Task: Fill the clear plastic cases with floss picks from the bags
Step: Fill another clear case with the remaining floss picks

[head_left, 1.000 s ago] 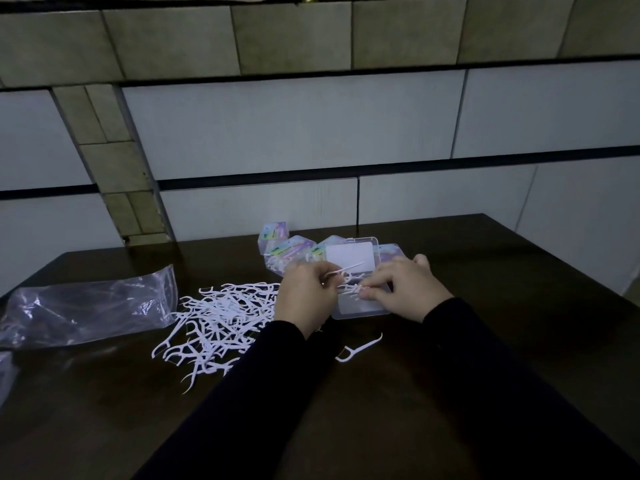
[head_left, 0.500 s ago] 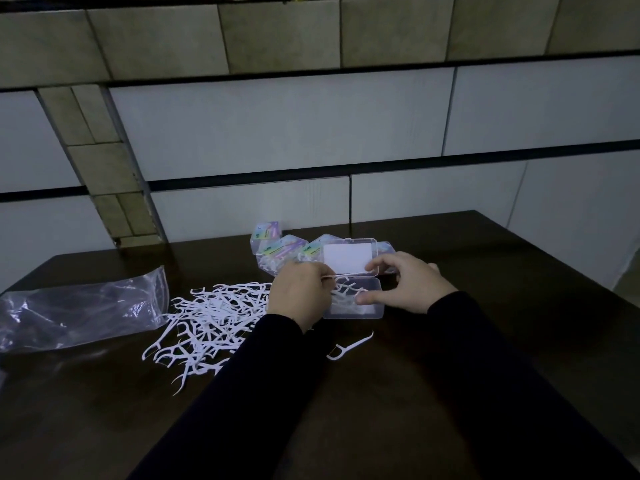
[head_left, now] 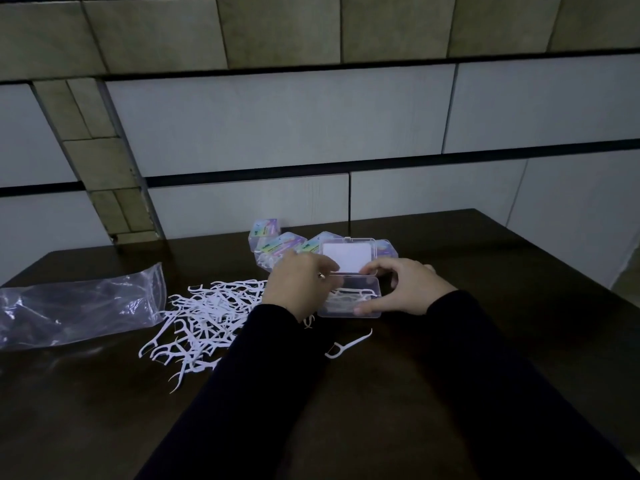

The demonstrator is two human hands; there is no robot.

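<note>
Both hands grip the open case (head_left: 349, 301) mid-table: right hand (head_left: 407, 289) pinches its right end between thumb and fingers, left hand (head_left: 298, 289) curls at its left edge. Loose picks (head_left: 207, 317) lie at 9 o'clock, bag (head_left: 76, 303) beyond them; one pick (head_left: 348, 344) at 6.
</note>
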